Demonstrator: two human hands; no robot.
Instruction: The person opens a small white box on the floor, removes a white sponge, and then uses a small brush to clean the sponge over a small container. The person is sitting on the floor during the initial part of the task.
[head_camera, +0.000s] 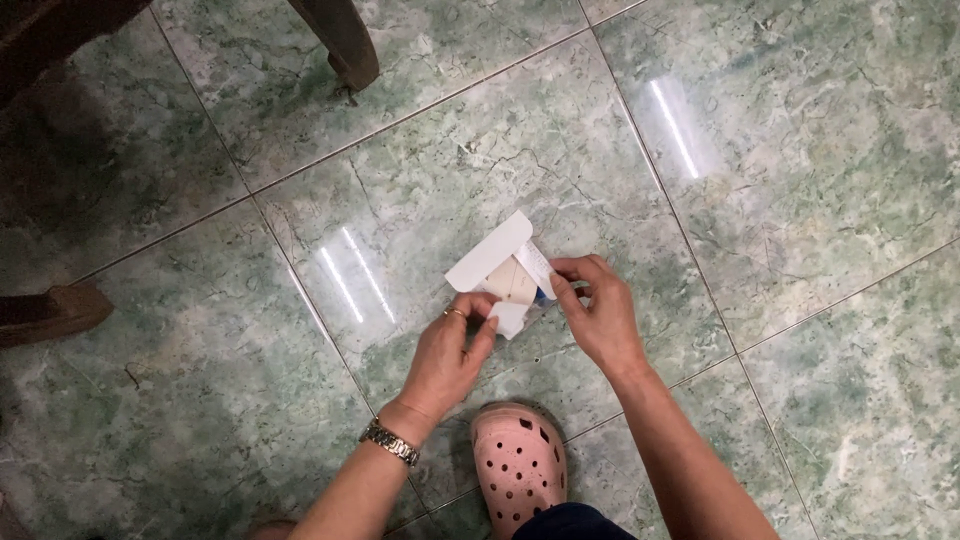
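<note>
Hands over green marble floor. My left hand and right hand both pinch a small white carton, its flap open.

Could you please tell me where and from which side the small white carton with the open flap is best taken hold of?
Probably by its narrow body, pinched from the two sides, as the left hand and right hand already do. The small white carton has its flap sticking up and away at the far end, and that thin flap would likely bend, so I would come from the near end.
</note>
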